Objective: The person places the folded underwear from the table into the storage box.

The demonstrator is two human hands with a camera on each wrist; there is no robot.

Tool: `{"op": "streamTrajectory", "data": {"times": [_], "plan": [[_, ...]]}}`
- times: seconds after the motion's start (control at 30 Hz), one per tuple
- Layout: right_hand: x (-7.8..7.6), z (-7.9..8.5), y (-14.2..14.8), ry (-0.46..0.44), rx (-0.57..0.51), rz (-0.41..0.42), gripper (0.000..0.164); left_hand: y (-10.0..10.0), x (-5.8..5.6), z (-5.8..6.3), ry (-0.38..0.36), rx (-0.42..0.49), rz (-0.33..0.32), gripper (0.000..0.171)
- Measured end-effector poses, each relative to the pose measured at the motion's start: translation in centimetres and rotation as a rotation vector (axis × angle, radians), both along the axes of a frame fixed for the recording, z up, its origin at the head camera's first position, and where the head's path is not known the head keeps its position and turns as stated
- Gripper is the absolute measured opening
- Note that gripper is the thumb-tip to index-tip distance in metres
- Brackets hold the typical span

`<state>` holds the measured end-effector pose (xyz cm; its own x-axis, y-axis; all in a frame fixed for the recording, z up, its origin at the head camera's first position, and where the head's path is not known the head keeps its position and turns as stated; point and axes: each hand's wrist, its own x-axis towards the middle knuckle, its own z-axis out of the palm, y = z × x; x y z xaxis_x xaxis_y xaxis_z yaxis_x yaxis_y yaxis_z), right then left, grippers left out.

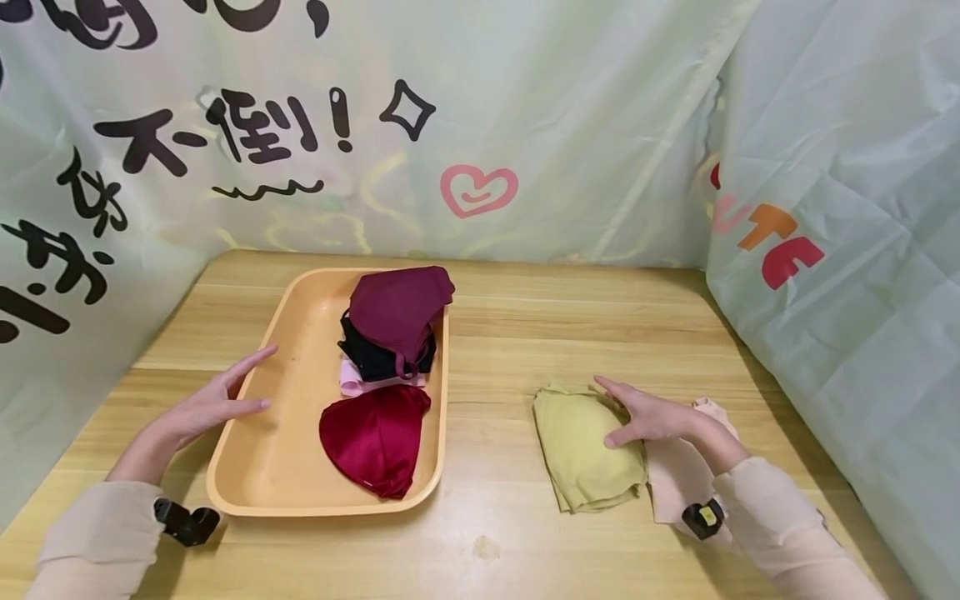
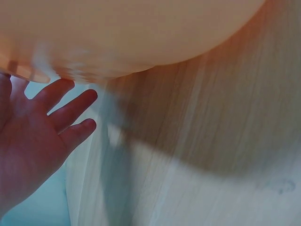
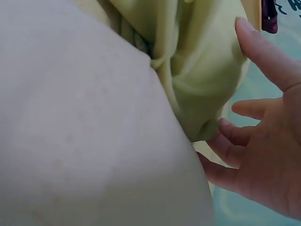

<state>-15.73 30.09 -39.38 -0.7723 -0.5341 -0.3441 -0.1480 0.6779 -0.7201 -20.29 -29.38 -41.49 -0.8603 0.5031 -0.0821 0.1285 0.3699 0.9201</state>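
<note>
In the head view, the left hand (image 1: 195,412) is held at the left rim of the tray (image 1: 292,350), its grip spread wide and empty. Right of the tray, the yellow-green garment (image 1: 585,446) is laid on the table (image 1: 495,333); its right side is spanned by the right hand (image 1: 654,417), thumb and fingers parted, nothing clasped.

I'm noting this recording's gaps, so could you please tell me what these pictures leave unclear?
Lilac cloth: head view, partly hidden by the black cloth.
Beige cloth: head view, partly hidden by the right arm.
Green cloth: right wrist view, cut off by the top edge.
Tray: left wrist view, cut off by the top edge.
</note>
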Motion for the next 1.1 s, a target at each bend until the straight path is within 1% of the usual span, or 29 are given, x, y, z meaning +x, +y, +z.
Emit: {"op": "streamTrajectory", "data": {"times": [0.2, 0.37, 0.43, 0.67, 0.83, 1.0, 1.1], "plan": [[0.0, -0.2, -0.4, 0.022, 0.060, -0.014, 0.099, -0.1, 0.1, 0.0, 0.007, 0.000, 0.003, 0.075], [0.0, -0.6, -0.7, 0.039, 0.077, -0.006, 0.099, -0.2, 0.1, 0.0, 0.005, -0.003, 0.005, 0.075], [0.0, -0.8, -0.7, 0.041, 0.066, -0.005, 0.097, -0.2, 0.1, 0.0, 0.003, -0.008, 0.005, 0.075], [-0.2, -1.4, -0.4, 0.102, -0.025, 0.035, 0.076, -0.2, 0.1, 0.1, -0.001, -0.015, 0.011, 0.075], [-0.2, -1.5, -0.3, 0.090, -0.073, 0.040, 0.071, -0.2, 0.0, 0.3, -0.003, -0.018, 0.011, 0.075], [-0.3, -1.3, -0.2, 0.084, -0.110, 0.063, 0.066, -0.3, -0.1, 0.1, -0.007, -0.020, 0.014, 0.075], [-0.4, -1.2, 0.0, 0.052, -0.154, 0.069, 0.062, -0.3, -0.1, -0.1, -0.008, -0.018, 0.012, 0.075]]}}
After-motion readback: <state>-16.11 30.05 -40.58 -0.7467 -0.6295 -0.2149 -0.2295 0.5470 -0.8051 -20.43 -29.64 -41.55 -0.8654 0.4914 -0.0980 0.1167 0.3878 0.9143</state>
